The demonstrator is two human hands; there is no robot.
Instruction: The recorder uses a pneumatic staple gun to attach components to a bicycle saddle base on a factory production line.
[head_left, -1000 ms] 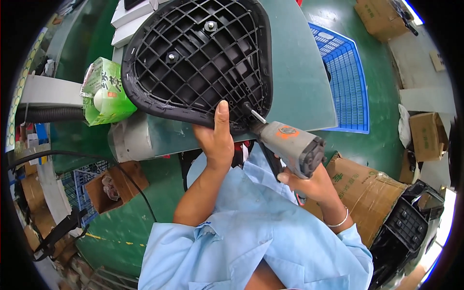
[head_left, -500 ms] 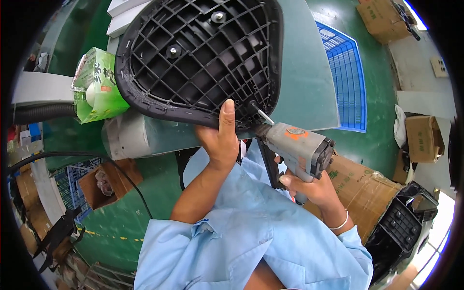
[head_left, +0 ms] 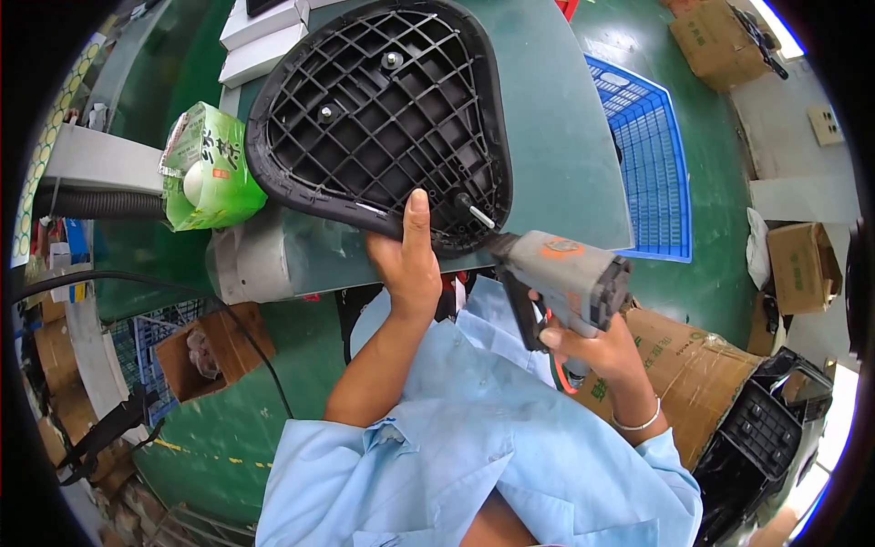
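Note:
A black plastic seat shell (head_left: 365, 137) with a ribbed grid underside fills the upper middle, tilted over the near edge of the green tabletop. Two bolt ends and a longer metal rod stick out of it. My left hand (head_left: 410, 273) is closed on its near rim, thumb on the ribbed side, other fingers hidden beneath. Wrapped round the handle of a grey staple gun (head_left: 565, 264) is my right hand (head_left: 597, 351). The gun's nose is at the shell's near right rim; whether it touches I cannot tell. Small staple-like marks show along the rim.
Left of the shell sits a green carton (head_left: 214, 173), by a grey duct and ribbed hose. White boxes (head_left: 260, 55) lie at the back left. A blue crate (head_left: 652, 164) stands beyond the table (head_left: 556, 137). Cardboard boxes (head_left: 684, 374) are at my right; a black cable hangs left.
The seat shell has tipped and shifted slightly away, looking smaller. My left hand stays on its rim. The staple gun remains near the rim in my right hand, turned a little.

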